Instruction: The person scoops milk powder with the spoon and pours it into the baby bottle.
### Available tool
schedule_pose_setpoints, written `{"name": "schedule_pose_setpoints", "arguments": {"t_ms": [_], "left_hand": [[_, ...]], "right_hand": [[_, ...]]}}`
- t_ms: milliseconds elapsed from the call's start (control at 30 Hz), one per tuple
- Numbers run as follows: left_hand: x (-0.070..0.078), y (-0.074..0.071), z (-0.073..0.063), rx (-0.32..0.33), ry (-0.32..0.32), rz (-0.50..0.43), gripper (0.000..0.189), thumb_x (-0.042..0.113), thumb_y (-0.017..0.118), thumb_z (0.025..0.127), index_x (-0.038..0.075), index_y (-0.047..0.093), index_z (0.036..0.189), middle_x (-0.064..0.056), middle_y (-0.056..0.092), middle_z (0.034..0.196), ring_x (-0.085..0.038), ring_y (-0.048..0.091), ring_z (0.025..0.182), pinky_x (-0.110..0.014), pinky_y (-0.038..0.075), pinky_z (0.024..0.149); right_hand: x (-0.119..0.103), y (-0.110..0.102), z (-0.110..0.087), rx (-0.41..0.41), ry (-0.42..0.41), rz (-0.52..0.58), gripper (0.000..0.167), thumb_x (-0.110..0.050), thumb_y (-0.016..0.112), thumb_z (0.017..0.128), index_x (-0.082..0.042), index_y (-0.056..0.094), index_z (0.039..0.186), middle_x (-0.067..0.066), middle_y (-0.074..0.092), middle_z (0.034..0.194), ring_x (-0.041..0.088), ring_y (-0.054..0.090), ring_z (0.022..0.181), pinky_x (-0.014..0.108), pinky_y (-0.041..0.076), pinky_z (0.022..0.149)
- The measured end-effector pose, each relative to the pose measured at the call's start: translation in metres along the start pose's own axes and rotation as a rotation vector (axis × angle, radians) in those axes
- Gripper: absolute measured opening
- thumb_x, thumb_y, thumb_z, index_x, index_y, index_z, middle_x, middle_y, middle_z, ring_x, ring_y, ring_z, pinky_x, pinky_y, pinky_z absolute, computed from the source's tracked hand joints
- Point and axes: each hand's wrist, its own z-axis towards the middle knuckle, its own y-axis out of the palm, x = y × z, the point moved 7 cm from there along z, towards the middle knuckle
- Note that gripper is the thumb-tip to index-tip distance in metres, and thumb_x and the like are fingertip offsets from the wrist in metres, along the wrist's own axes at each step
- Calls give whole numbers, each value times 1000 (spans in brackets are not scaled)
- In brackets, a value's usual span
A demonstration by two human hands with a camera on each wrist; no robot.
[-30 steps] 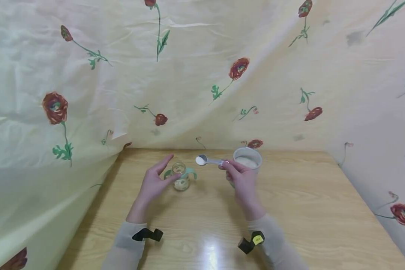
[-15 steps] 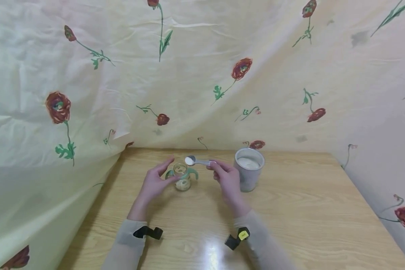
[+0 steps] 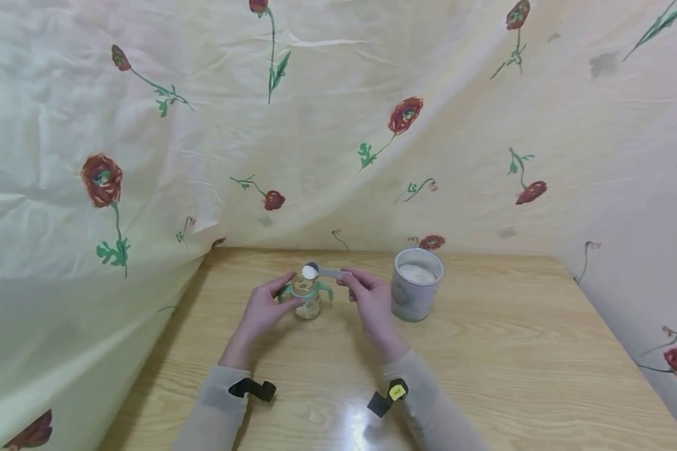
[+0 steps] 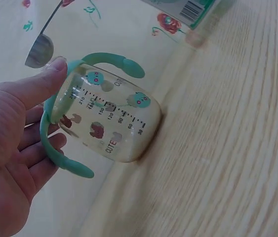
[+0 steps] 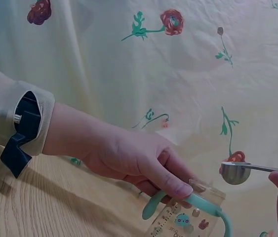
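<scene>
My left hand [image 3: 264, 309] holds a clear baby bottle [image 4: 113, 111] round its neck, thumb on one side and fingers on the other. The bottle is lidless and stands upright on the table; it has mint-green handles [image 4: 72, 167], a printed scale and cartoon pictures. Pale contents show near its base. Between thumb and fingers, my right hand [image 3: 372, 307] pinches the handle of a metal measuring spoon [image 5: 236, 174]. White powder [image 3: 309, 272] fills the spoon's bowl, which is level and close above the bottle's open mouth in the head view.
Right of my right hand stands an open canister [image 3: 413, 297] with white powder inside. A flowered cloth [image 3: 338, 125] hangs behind and along both sides of the wooden table [image 3: 513, 351]. Each wrist wears a black camera mount [image 3: 388, 399].
My right hand has carried the powder-filled spoon left from beside the canister to over the bottle. The fingers of my left hand have closed in on the bottle's neck.
</scene>
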Motion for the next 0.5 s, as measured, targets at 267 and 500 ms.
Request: {"name": "schedule_pose_setpoints", "arguments": {"t_ms": [267, 500], "left_hand": [[-9, 2, 1, 14, -16, 1, 73, 33, 91, 88, 9, 62, 150, -9, 60, 154, -34, 54, 143, -51, 42, 121], [-6, 3, 1, 20, 8, 1, 67, 34, 90, 89, 11, 66, 147, -9, 64, 149, -33, 57, 141, -52, 43, 120]], "right_hand": [[6, 0, 1, -20, 11, -26, 22, -14, 73, 104, 1, 78, 119, 6, 80, 96, 14, 58, 77, 19, 49, 66], [5, 2, 0, -29, -2, -48, 25, -15, 73, 103, 2, 77, 121, 6, 80, 97, 11, 58, 77, 20, 49, 67]]}}
